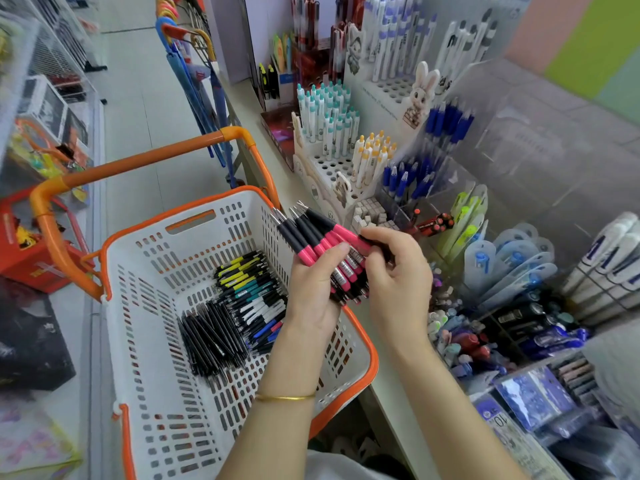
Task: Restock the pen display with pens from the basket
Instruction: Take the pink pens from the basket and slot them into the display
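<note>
We stand before the tiered pen display of white perforated holders and clear acrylic bins (408,202). It runs along the shelf on our right, and we judge that its open sockets and bins are where stock belongs. The white slotted plastic basket with orange rim and handle (372,365) sits close against the shelf edge, likely so each transfer is short. On its floor lie loose black, yellow, teal and blue pens (242,299), not yet shelved.

Above the basket's near corner we hold a bundle of pink-and-black click pens (311,233), metal tips fanned up and away. Our left hand (311,289) wraps the lower barrels, fingers curled tight to keep the bunch together. Our right hand (398,271) meets it from the display side, its thumb and fingertips pinching at the top pens, seemingly to pull a few out.
</note>
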`<action>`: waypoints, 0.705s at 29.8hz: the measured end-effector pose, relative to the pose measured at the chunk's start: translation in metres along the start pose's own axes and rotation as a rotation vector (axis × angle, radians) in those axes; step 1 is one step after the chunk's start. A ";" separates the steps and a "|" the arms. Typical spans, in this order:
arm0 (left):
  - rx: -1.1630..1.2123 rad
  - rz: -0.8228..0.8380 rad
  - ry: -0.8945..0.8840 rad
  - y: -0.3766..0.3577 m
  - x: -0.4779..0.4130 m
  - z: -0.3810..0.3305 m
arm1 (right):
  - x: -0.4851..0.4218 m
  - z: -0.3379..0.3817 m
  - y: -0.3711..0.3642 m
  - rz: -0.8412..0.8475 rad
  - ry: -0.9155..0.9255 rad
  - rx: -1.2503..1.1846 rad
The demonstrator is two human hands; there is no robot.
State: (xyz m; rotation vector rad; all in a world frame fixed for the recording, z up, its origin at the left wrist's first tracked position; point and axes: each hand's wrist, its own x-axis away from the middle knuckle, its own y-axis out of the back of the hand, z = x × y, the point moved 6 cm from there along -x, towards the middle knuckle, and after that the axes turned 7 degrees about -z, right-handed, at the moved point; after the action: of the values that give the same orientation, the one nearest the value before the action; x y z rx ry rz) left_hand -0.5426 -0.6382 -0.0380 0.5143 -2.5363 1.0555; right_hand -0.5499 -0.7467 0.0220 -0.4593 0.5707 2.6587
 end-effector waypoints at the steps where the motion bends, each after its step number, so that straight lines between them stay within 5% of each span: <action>1: 0.009 -0.003 -0.015 -0.001 0.001 -0.001 | 0.001 -0.001 -0.001 0.000 0.013 0.009; 7: -0.076 -0.051 -0.246 -0.011 0.010 -0.014 | 0.011 -0.004 -0.007 0.014 -0.040 -0.004; 14: -0.544 -0.046 -0.609 -0.019 0.027 -0.032 | 0.034 -0.022 -0.047 0.080 -1.144 -1.185; 21: -0.755 0.091 -0.726 -0.023 0.026 -0.035 | 0.021 -0.008 -0.059 0.133 -1.178 -1.459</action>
State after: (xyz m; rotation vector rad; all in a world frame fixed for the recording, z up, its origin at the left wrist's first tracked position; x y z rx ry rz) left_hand -0.5490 -0.6331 0.0112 0.6254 -3.3004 -0.1881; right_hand -0.5412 -0.6938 -0.0118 0.8316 -1.6980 2.3600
